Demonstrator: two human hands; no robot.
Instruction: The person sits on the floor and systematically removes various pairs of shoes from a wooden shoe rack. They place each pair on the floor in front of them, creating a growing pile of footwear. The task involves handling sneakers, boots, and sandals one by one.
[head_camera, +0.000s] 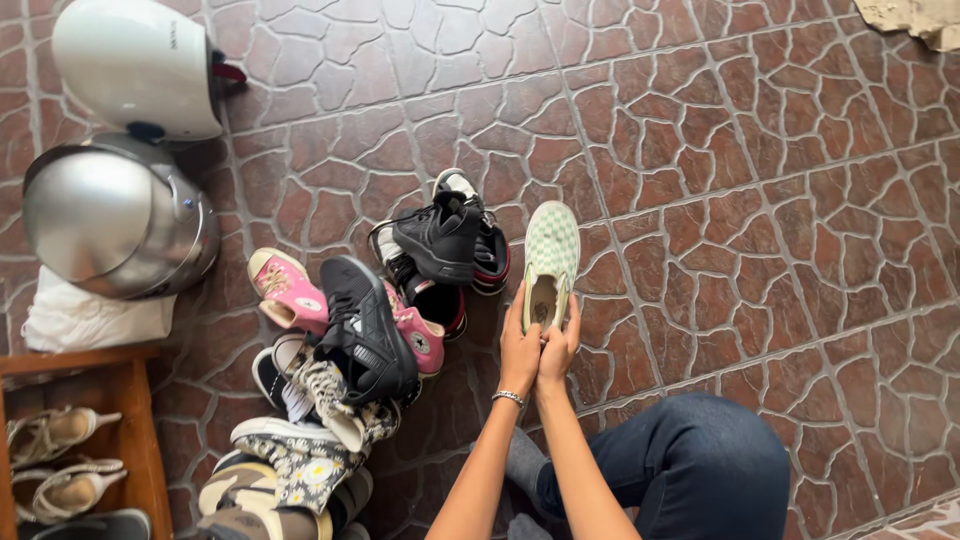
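1. While both my hands meet at the heel, my left hand (519, 350) and right hand (558, 347) curl their fingers closed on the checkered slip-on shoe (549, 258).
2. That shoe rests on the tiled floor (760, 200), toe toward twelve o'clock.
3. At nine o'clock sits a pile of shoes (360, 330).
4. Toward ten o'clock lie two helmets (120, 150).

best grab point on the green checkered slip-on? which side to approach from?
Probably the heel rim of the checkered slip-on, coming from the near, heel side. It lies sole-down, toe pointing away, its opening facing up toward the person. Both the left hand and right hand already meet at that heel edge.
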